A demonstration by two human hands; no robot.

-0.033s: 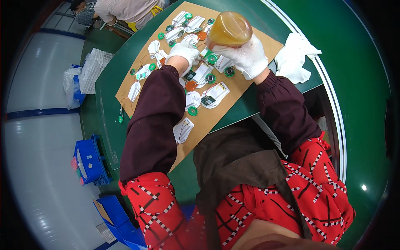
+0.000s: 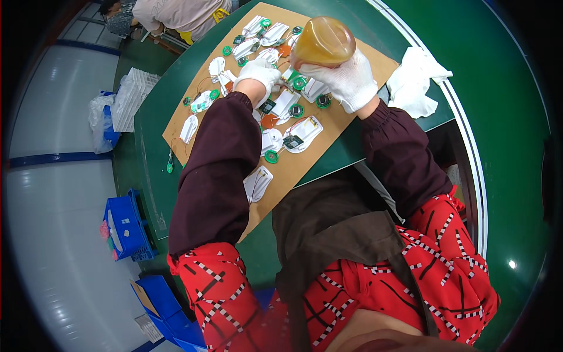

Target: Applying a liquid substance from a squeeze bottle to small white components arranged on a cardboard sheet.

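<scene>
The amber, translucent bottle [image 2: 324,41] is in the gloved right hand [image 2: 346,82], whose fingers are wrapped around it, above the cardboard sheet [image 2: 293,170]. Its broad end faces upward; the neck is hidden from me, so its long axis seems steep, but I cannot tell exactly. The bottle lies to the right of the gloved left hand [image 2: 258,75] and farther forward. That hand is curled among white plastic housings [image 2: 285,104] with wired circuit boards [image 2: 292,141]; whether it grasps something, I cannot tell. Under the sheet is the green bench [image 2: 155,117], with a white cloth [image 2: 413,82] at right.
</scene>
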